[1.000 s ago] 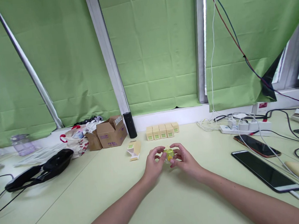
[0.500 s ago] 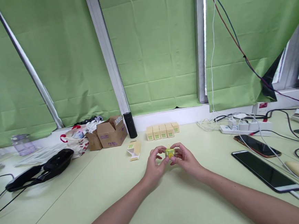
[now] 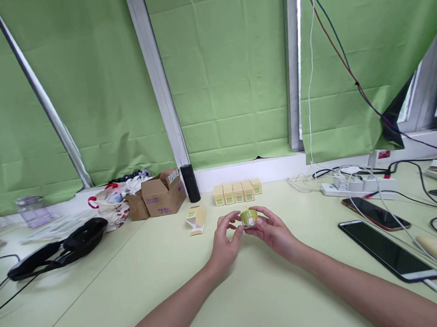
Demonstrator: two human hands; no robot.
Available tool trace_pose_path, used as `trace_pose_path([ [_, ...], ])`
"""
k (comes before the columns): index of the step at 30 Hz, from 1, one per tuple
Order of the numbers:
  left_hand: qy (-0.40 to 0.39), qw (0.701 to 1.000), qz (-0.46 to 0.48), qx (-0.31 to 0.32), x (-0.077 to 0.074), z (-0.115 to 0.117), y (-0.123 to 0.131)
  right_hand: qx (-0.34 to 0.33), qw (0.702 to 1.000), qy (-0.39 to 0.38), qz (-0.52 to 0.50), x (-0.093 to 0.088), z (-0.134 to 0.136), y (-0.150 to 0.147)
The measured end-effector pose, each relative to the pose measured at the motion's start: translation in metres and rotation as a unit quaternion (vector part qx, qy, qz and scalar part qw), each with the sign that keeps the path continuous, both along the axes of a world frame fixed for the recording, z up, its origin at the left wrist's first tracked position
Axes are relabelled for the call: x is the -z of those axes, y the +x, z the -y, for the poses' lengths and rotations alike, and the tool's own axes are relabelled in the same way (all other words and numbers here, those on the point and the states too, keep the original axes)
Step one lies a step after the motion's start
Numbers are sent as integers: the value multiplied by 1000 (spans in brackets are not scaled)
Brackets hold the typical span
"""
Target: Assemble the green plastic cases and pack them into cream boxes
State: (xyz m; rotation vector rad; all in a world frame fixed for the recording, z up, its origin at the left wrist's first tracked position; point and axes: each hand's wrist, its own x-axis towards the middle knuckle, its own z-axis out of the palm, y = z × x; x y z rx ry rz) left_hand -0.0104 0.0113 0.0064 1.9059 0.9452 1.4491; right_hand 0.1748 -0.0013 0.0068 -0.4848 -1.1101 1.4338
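Note:
Between both hands, just above the table, is a small round yellow-green container (image 3: 249, 218) with a paler, shiny lower part; its exact kind I cannot make out. My left hand (image 3: 225, 241) has its thumb and fingers closed at the container's left side. The fingers and thumb of my right hand (image 3: 273, 231) grip it from the right. Left of my left hand lies an opened cream carton (image 3: 196, 219), its end flaps toward me. Beyond the hands stands a row of several small cream boxes (image 3: 239, 192) with green labels.
Behind the carton stand a black cylinder (image 3: 190, 183) and a brown cardboard box (image 3: 164, 194). Black headgear (image 3: 64, 246) lies at left. Phones (image 3: 387, 248), cables and a white power strip (image 3: 360, 187) occupy the right side.
The container has turned in my hands, so a different, paler side faces me. It sits slightly higher. The hands have barely shifted; the boxes and carton stay put.

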Motion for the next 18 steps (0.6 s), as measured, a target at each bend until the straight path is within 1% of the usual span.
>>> trace_pose_path([
  [5, -19, 999, 15, 27, 1, 1, 1, -28, 995, -83, -53, 10, -9, 4],
  [8, -28, 999, 12, 26, 2, 1, 2, -24, 992, -103, -67, 14, -13, 4],
  [13, -41, 999, 19, 28, 2, -1, 2, -11, 994, -89, -59, 10, -10, 4],
  [18, -82, 995, 41, 47, 0, -4, 2, 51, 998, -33, -15, 9, -9, 3],
])
